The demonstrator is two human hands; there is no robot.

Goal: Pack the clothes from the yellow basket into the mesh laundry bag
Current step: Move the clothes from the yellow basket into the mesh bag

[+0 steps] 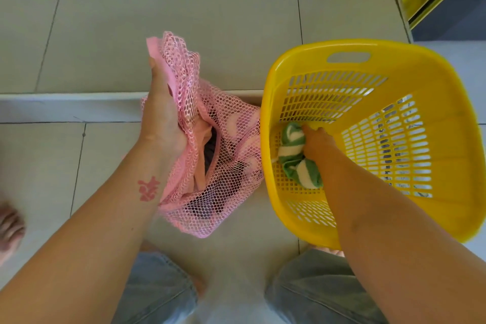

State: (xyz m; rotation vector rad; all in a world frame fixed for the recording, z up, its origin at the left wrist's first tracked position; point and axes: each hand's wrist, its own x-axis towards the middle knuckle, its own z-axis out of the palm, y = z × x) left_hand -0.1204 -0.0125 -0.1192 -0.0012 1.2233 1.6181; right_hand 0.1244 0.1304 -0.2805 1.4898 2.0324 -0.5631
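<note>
Both hands are busy over a tiled floor (110,42). The left hand (160,118) is closed around the gathered top edge of a pink mesh laundry bag (207,187), holding it up so its mouth gapes toward the person. Dark and peach-coloured clothes show through the netting inside the bag. The right hand (318,142) reaches down into a yellow basket (410,81) and is closed on a bunched green-and-white striped cloth (294,158), which lies on the basket's bottom against the wall nearest the bag. The basket stands just to the right of the bag, its left wall touching the netting. A raised step crosses the floor behind the bag. The person's knees in pale jeans (163,289) fill the lower edge, and a bare foot (10,229) shows at the left edge.
</note>
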